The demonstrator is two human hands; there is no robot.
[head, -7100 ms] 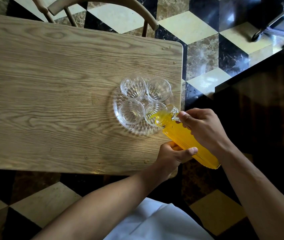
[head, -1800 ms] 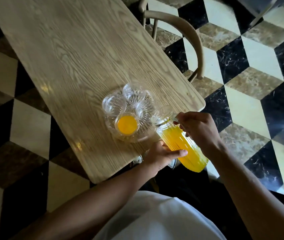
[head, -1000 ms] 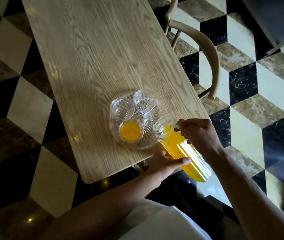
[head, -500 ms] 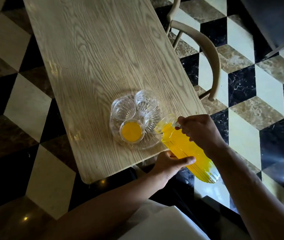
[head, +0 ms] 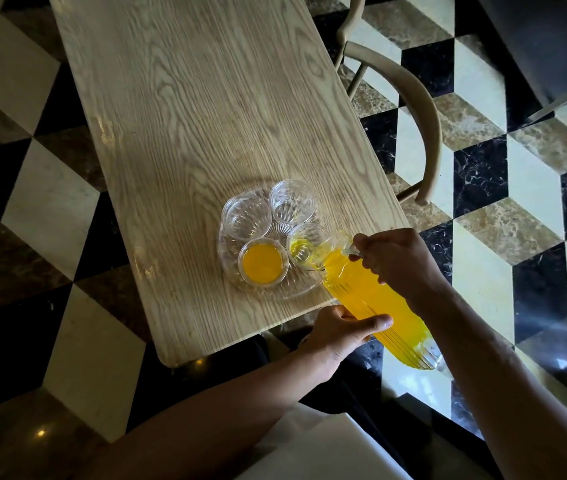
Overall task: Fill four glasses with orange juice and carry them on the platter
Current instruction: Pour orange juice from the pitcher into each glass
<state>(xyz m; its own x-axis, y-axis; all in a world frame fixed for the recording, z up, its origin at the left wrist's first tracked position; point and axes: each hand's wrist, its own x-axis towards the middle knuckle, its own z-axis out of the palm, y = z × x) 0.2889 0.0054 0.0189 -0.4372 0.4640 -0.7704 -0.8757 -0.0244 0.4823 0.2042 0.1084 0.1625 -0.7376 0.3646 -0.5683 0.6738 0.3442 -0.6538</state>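
A clear glass platter [head: 277, 292] sits near the table's near right corner with several ribbed glasses on it. The near-left glass [head: 262, 260] is full of orange juice. A first splash of juice lies in the near-right glass [head: 304, 244], under the spout of the tilted ribbed pitcher [head: 372, 299]. Two far glasses, one [head: 246, 217] on the left and one [head: 292, 201] on the right, hold nothing. My right hand [head: 401, 263] grips the pitcher's handle by the neck. My left hand [head: 339, 332] holds the pitcher's body from below.
The wooden table [head: 206, 126] runs away from me, and its near edge is just below the platter. A wooden chair [head: 427, 133] stands to the right of the table. Black, cream and brown tiles cover the floor [head: 483, 209].
The pitcher has tipped further over the near-right glass and juice has begun to run into it. Earlier, the near-left glass went from having no juice to full.
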